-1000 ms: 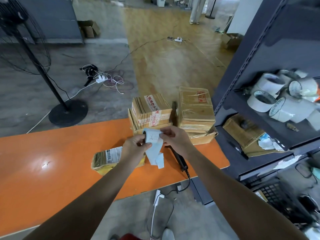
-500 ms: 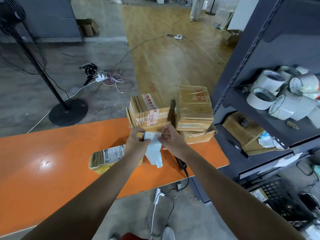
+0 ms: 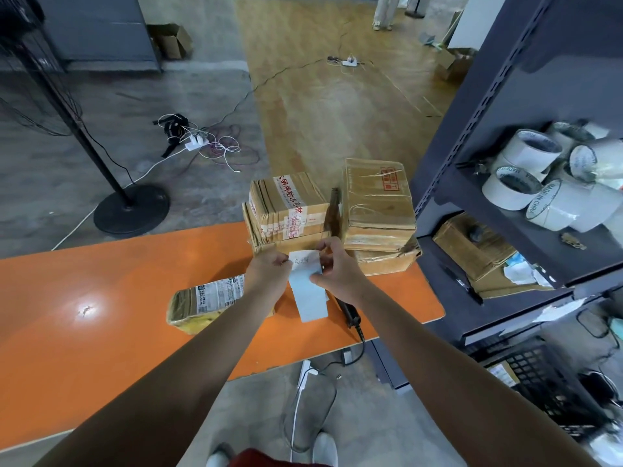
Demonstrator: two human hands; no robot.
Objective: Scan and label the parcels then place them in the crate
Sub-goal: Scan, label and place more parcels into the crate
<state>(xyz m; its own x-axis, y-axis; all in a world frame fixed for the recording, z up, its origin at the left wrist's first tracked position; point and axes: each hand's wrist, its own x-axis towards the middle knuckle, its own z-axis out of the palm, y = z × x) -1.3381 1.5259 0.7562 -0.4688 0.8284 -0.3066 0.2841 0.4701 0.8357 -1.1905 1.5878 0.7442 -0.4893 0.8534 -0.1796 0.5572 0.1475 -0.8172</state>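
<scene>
Both hands hold a pale blue strip of labels (image 3: 312,291) above the orange table (image 3: 101,315). My left hand (image 3: 268,273) pinches its upper left edge and my right hand (image 3: 337,269) pinches the right side near the top. A small taped parcel (image 3: 205,303) with a printed label lies on the table under my left forearm. Two stacks of brown cardboard parcels (image 3: 290,210) (image 3: 377,203) stand at the table's far edge. A black handheld scanner (image 3: 349,313) lies on the table below my right wrist. A black crate (image 3: 539,375) stands on the floor at lower right.
A dark metal shelf (image 3: 505,203) stands to the right with white tape rolls (image 3: 546,183) and flattened boxes. A fan stand (image 3: 131,207) is on the floor at left, with cables and power strips (image 3: 199,143) beyond. A person's legs (image 3: 384,11) show far off.
The hands have shifted slightly away from me toward the stacked parcels, still holding the label strip; the fingers have worked along its top edge.
</scene>
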